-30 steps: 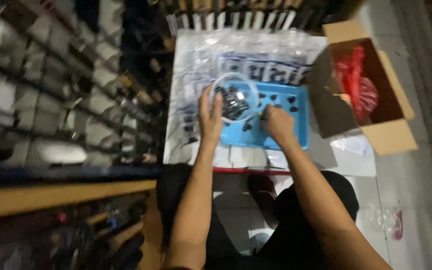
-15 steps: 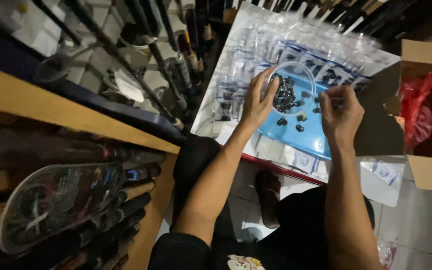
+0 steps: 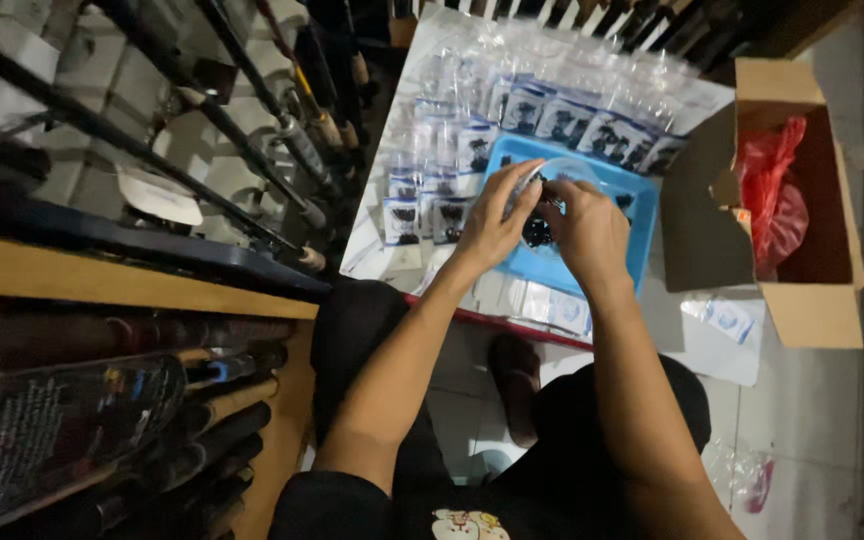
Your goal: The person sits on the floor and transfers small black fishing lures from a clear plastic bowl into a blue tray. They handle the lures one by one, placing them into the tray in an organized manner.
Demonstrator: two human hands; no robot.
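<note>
Hands [image 3: 542, 225] pinching a small clear packet [image 3: 524, 186] over blue tray [image 3: 642, 225], tiled floor [image 3: 812, 420] beside cardboard box [image 3: 802, 300]

Both hands [image 3: 542, 225] crowd over the blue tray [image 3: 642, 215], closing its middle; rows of small clear packets [image 3: 512, 110] fill the sheet's far edge; the open cardboard box [image 3: 802, 190] walls the right side; fishing rods [image 3: 252, 130] bar the left; bare floor [image 3: 812, 420] lies open below the box.
</note>
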